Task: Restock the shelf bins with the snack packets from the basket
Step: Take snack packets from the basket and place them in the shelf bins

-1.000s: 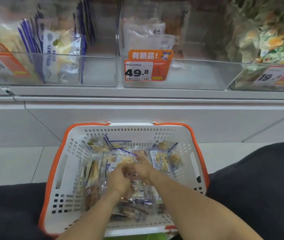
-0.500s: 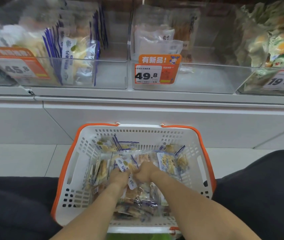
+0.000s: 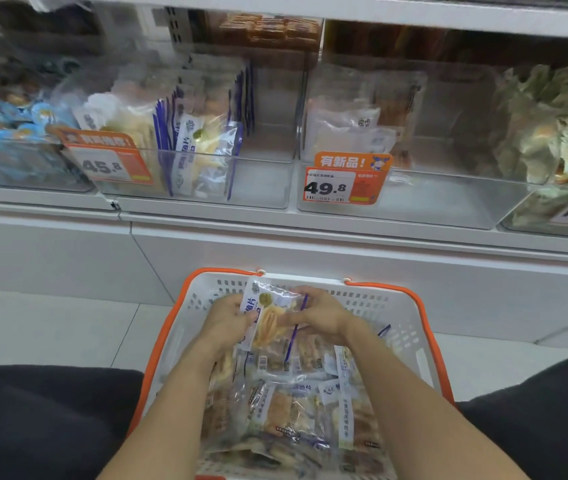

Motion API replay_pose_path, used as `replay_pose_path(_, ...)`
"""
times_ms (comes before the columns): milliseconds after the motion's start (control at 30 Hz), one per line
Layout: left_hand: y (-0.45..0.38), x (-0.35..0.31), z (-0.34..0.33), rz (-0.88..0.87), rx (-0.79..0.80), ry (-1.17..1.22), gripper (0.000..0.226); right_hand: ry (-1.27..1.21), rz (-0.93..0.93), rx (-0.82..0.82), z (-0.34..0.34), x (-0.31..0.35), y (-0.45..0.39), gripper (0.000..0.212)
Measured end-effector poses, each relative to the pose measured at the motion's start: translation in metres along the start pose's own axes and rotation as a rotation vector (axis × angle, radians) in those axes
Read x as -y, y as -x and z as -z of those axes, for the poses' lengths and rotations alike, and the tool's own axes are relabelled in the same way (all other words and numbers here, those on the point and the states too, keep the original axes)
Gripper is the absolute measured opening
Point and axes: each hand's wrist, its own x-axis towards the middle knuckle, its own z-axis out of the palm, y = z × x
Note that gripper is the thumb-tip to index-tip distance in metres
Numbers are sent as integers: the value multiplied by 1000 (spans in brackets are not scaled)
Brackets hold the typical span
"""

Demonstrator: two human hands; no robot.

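Two hands hold one clear snack packet (image 3: 270, 315) above the far end of a white basket (image 3: 402, 320) with an orange rim. Left hand (image 3: 225, 320) grips the packet's left edge, fingers curled round it; right hand (image 3: 320, 311) pinches its right side beside a blue stripe. Packet: transparent, upright and slightly tilted, with pale yellow strips inside and a white label panel with blue characters. Beneath it, the basket is filled with more packets (image 3: 293, 407) of the same kind, lying flat and overlapping. Basket rests on the pale tiled floor (image 3: 50, 330) between the person's dark-clad legs (image 3: 43, 417). Shelf behind carries a row of clear bins. Left-centre bin (image 3: 262, 181), tagged 45.8 (image 3: 106, 161), holds matching blue-edged packets standing upright at its left side. Centre bin (image 3: 449, 206), tagged 49.8 (image 3: 345, 180), holds a few whitish packets at the back. Right bin (image 3: 518, 223), price tag partly cut off, holds green and yellow packets. Far-left bin contents are blurred, bluish.
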Motion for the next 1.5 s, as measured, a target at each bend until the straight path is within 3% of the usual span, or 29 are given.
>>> replay_pose_path(133, 3, -24, 41, -110, 80, -250, 14, 396, 159, 24, -18, 47, 15, 34)
replay_pose_path(233, 3, -53, 80, -231, -18, -345, 11, 869, 469, -92, -34, 98, 27, 27)
replay_pose_path(300, 10, -81, 103, -375, -207, -322, 8, 884, 706, -213, -43, 135, 40, 21)
replay_pose_path(400, 26, -131, 136, -565, -584, -253, 39, 700, 1063, -466, -52, 184, 59, 16)
replay_pose_path(467, 20, -149, 158, -660, -719, -355, 53, 592, 1203, -599, -54, 212, 63, 14)
replay_pose_path(600, -16, -147, 189, -595, -728, -759, 89, 763, 1017, -610, -57, 261, 40, 25)
replay_pose_path(700, -32, -137, 199, -557, -694, -887, 98, 903, 900, -552, -60, 289, 22, 31)
replay_pose_path(900, -43, -137, 187, -601, -764, -804, 91, 862, 734, -539, -66, 306, -3, 35)
replay_pose_path(1100, -49, -132, 187, -619, -784, -774, 92, 450, 584, -411, -60, 307, -33, 16)
replay_pose_path(1200, -47, -131, 185, -634, -802, -764, 91, 386, 533, -454, -55, 306, -39, 26)
replay_pose_path(1267, -47, -130, 184, -636, -810, -760, 90, 459, 516, -455, -53, 303, -42, 20)
replay_pose_path(1400, -46, -129, 184, -639, -816, -746, 89, 942, 306, -474, -61, 293, -48, 32)
replay_pose_path(1467, -46, -129, 184, -634, -819, -745, 89, 915, 212, -486, -68, 293, -52, 50)
replay_pose_path(1500, -46, -129, 183, -632, -820, -745, 89, 868, 152, -450, -69, 293, -54, 70)
